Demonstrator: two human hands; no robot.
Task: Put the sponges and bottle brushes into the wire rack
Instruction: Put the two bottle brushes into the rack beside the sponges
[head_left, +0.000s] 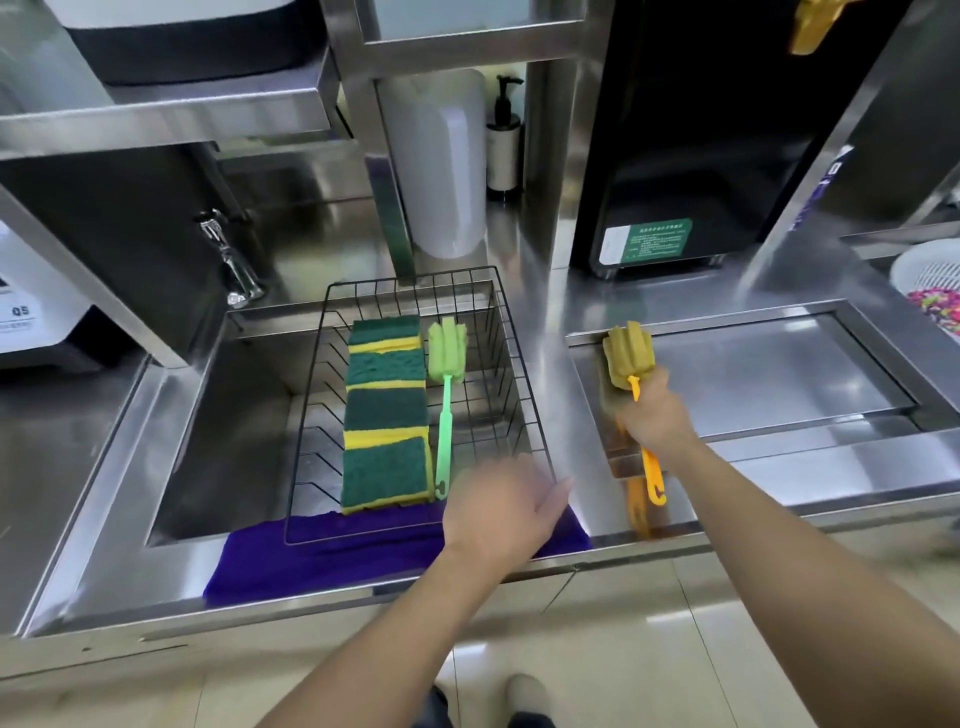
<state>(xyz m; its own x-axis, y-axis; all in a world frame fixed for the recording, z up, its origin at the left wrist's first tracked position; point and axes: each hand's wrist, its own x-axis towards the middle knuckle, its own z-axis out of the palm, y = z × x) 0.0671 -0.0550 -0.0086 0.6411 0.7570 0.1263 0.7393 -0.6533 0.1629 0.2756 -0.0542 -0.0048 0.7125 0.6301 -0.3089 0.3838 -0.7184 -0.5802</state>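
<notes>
Orange brush (631, 387): clamped in the right hand (655, 415), fingers closed round the upper handle just below the sponge head. Held above the bench strip between the sink and the covered basin on the right; not yet over the rack. Hook end points toward the near edge.
Wire rack (524, 395): sits in the sink, its near end resting on a purple cloth (322, 558) draped over the near edge of the bench.
Sponges (387, 415): four, green over yellow, overlapped in a row along the left half of the rack.
Green brush (445, 405): lies in the rack just right of the sponges, head toward the far edge.
Left hand (501, 512): blurred, at the rack's near right corner; fingers spread, holding nothing; contact with the wire cannot be told.
Progress (judged): orange brush appears to be the last item out.
Risk 1: hook or head catches the right rim wire on the way in, tipping the rack, which rests unevenly on cloth.
Risk 2: brush set across the rim instead of inside could roll off into the sink.
Risk 3: dropping it onto the green brush may shove that against the sponges.
Risk 4: left hand sits in the path of the incoming handle.
</notes>
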